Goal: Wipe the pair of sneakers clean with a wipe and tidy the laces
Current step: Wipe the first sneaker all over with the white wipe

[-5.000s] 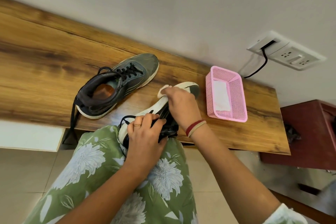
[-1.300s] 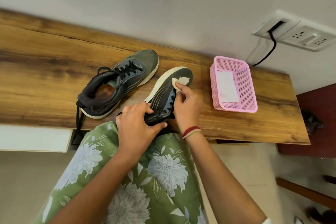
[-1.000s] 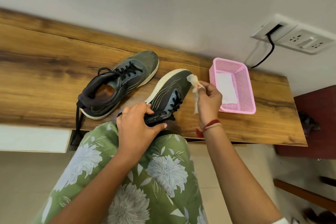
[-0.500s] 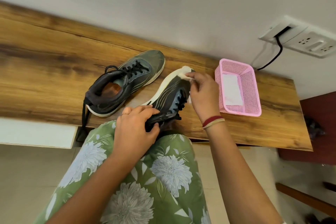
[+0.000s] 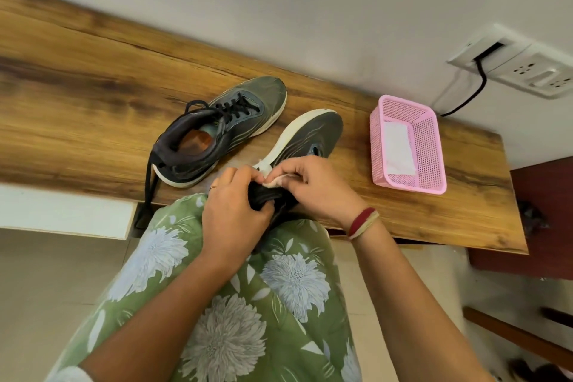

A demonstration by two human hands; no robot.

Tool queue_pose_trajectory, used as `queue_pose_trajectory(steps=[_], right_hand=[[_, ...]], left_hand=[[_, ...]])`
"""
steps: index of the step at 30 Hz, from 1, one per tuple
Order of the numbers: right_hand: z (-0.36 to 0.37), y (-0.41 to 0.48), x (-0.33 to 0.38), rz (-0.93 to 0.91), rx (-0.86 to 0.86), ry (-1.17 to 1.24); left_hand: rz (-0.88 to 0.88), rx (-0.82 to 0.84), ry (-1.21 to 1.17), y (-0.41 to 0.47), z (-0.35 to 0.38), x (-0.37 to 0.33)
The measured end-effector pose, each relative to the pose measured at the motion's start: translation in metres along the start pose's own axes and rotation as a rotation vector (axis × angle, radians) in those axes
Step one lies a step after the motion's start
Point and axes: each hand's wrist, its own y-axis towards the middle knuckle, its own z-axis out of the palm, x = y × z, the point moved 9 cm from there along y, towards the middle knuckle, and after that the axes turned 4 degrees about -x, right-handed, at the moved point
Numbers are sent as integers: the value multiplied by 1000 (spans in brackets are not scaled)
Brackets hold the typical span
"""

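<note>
One grey sneaker (image 5: 229, 127) with black laces stands on the wooden table (image 5: 93, 96), its lace end hanging over the front edge. The second sneaker (image 5: 307, 139) lies tilted on its side, toe toward the wall, heel at the table's edge over my lap. My left hand (image 5: 232, 214) grips its heel. My right hand (image 5: 313, 186) pinches a crumpled white wipe (image 5: 274, 180) against the shoe near the heel, close to my left fingers. The held shoe's laces are hidden under my hands.
A pink plastic basket (image 5: 431, 158) with a white wipe (image 5: 398, 149) in it stands on the table to the right. A wall socket (image 5: 524, 67) with a black cable is above it. A dark red cabinet (image 5: 545, 214) stands beyond the table's right end.
My right hand has brought the wipe from the toe of the tilted shoe down to its heel, next to my left hand. The view has shifted a little.
</note>
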Motion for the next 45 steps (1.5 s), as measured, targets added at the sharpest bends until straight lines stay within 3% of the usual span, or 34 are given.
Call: queue_pose_trajectory(steps=[2, 4, 5, 8, 11, 14, 17, 18, 20, 23, 25, 27, 32, 36, 37, 39, 41, 43, 45], right_hand=[[-23, 3, -3, 13, -195, 140], [-52, 0, -10, 64, -507, -21], [-56, -1, -10, 99, -569, -177], [-26, 7, -5, 101, -411, -504], [-5, 6, -1, 62, -314, -493], [0, 5, 2, 27, -201, -396], [10, 3, 6, 6, 50, -33], [6, 3, 6, 5, 58, 93], [-23, 8, -5, 43, -161, 205], [-67, 7, -19, 116, -570, -125], [-59, 14, -19, 132, -508, -389], [-36, 16, -18, 114, -388, -505], [-4, 4, -10, 67, -225, -320], [14, -4, -2, -1, 48, 10], [10, -5, 0, -10, 40, 126], [-15, -3, -6, 45, -182, 238], [-42, -5, -16, 129, -469, -22], [-34, -3, -13, 161, -446, -337], [-12, -4, -4, 142, -359, -402]], left_hand=[[-10, -8, -20, -1, 0, 1], [12, -10, -12, -3, 0, -1], [21, -13, -12, -3, 0, -2], [2, -33, -55, -2, -2, 1], [-36, -62, -100, -1, -4, 4], [-37, -69, -120, -2, -3, 5], [19, -72, -118, -7, -2, -1], [30, -76, -116, -8, -1, -2], [35, -87, -123, -8, -1, -3], [24, -99, -119, -7, -1, -2], [26, -103, -110, -8, -1, -2], [21, -109, -113, -7, -1, -1], [33, -118, -181, -1, -1, 5], [86, -116, -150, -9, 3, 0], [87, -115, -151, -10, 4, 0], [71, -107, -163, -10, 5, 1], [69, -103, -166, -10, 5, 2], [71, -106, -180, -9, 4, 2], [49, -117, -218, -7, 3, 5]])
